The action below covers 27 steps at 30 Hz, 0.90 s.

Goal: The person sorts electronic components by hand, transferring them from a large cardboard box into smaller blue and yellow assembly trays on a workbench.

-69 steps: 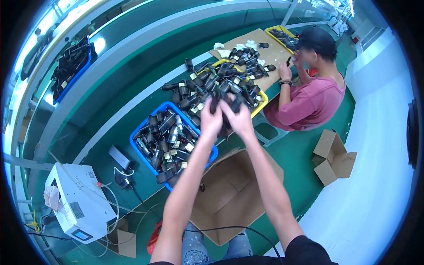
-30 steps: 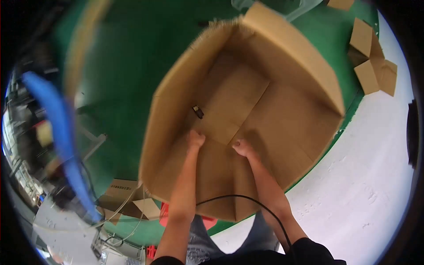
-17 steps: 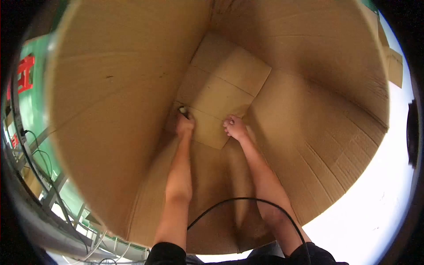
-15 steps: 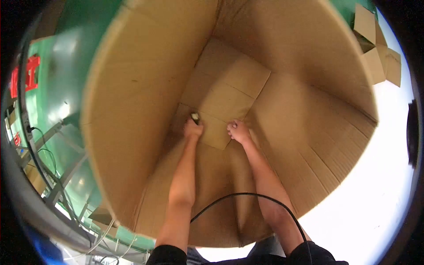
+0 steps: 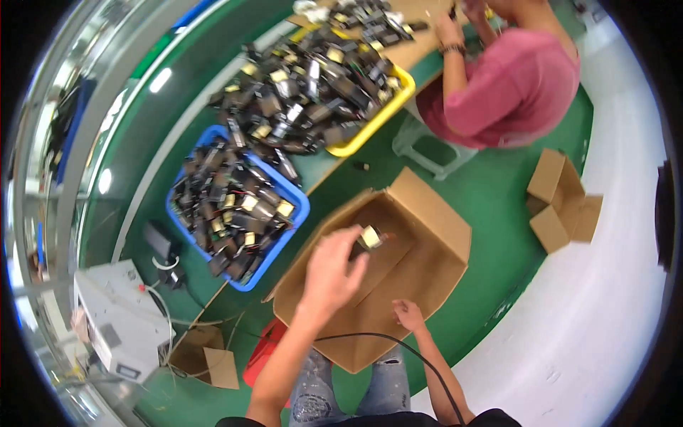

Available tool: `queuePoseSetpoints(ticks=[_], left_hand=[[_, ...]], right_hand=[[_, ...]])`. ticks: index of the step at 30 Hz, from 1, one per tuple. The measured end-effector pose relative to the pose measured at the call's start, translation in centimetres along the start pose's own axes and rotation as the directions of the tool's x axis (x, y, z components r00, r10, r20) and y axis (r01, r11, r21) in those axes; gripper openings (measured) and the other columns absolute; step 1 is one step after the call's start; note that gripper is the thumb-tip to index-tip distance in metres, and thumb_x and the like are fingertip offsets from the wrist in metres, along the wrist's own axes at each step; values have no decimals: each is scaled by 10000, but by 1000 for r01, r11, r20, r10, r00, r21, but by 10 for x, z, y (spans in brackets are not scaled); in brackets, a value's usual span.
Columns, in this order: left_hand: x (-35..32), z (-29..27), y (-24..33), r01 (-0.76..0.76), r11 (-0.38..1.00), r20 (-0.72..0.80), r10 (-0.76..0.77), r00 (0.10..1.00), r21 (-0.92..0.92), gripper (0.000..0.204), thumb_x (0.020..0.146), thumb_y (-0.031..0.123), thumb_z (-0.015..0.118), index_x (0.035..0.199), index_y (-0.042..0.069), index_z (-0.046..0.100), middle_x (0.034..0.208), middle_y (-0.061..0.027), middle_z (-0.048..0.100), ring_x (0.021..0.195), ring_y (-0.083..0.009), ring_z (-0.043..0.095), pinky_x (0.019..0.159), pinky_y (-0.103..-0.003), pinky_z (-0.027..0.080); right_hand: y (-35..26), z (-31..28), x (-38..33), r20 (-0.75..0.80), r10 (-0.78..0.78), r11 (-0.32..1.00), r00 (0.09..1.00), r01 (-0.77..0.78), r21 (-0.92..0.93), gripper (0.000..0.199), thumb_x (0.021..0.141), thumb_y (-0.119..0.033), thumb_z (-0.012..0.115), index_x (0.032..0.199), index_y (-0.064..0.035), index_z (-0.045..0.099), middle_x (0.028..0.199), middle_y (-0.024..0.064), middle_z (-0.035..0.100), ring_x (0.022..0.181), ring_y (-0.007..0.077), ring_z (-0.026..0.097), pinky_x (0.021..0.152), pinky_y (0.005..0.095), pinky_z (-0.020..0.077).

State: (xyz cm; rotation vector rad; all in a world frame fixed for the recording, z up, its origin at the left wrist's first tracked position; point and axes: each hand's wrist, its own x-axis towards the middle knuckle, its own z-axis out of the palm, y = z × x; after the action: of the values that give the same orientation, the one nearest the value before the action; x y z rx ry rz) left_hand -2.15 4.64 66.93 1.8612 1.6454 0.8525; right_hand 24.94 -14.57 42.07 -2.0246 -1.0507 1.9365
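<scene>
One left hand point(image 5: 329, 274) has its fingers closed narrowly around one dark component point(image 5: 369, 238) with a pale yellow patch, which shows over the mouth of one large open carton point(image 5: 427, 274). One right hand point(image 5: 409, 315) is below and to the right of the left fingers, near the carton's inside; its fingers are loosely bent, and whether they hold anything I cannot tell.

Left of the left fingers, on one green tabletop point(image 5: 158, 203), sits one blue basket point(image 5: 302, 208), heaped with similar pieces. Beyond the fingers, farther up, is one yellow basket point(image 5: 373, 135), piled so high that its pieces spill past the rim; both heaps are too jumbled to count. One small dark item point(image 5: 362, 166) lies by itself on the green floor point(image 5: 491, 235), straight out beyond the left fingertips.

Far ahead and to the right of the fingers, one co-worker in a pink top point(image 5: 523, 89) sits on one pale stool point(image 5: 432, 149). Two smaller open cartons flank the hands: one well to the right point(image 5: 565, 203), one to the lower left point(image 5: 206, 358), beside one white machine point(image 5: 124, 313).
</scene>
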Motion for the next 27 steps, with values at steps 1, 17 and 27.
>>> queuePoseSetpoints(ticks=[1,17,27], left_hand=[[21,-31,11,-39,999,-124,38,992,-2,431,827,95,725,1236,31,603,1183,-167,644,1129,-355,608,985,-422,477],[49,-34,-32,-169,966,-55,183,982,194,620,719,-51,616,1320,93,568,1424,-141,477,1405,-362,377,1167,-527,304],[42,112,-143,295,883,37,-330,943,364,733,801,218,769,1451,102,452,1434,-230,469,1301,-407,470,1083,-489,407]], right_hand=[[-18,-19,-19,-26,5,999,1000,-4,34,298,1014,-269,584,1203,-42,622,899,52,692,713,121,639,580,253,520],[-74,-103,-193,-221,-69,916,973,-26,-401,274,946,-226,649,1151,-46,663,948,110,730,822,172,709,736,327,564],[-229,-190,65,-276,-626,702,729,374,-606,395,926,-275,678,1212,-8,619,1136,214,676,1067,394,639,923,440,514]])
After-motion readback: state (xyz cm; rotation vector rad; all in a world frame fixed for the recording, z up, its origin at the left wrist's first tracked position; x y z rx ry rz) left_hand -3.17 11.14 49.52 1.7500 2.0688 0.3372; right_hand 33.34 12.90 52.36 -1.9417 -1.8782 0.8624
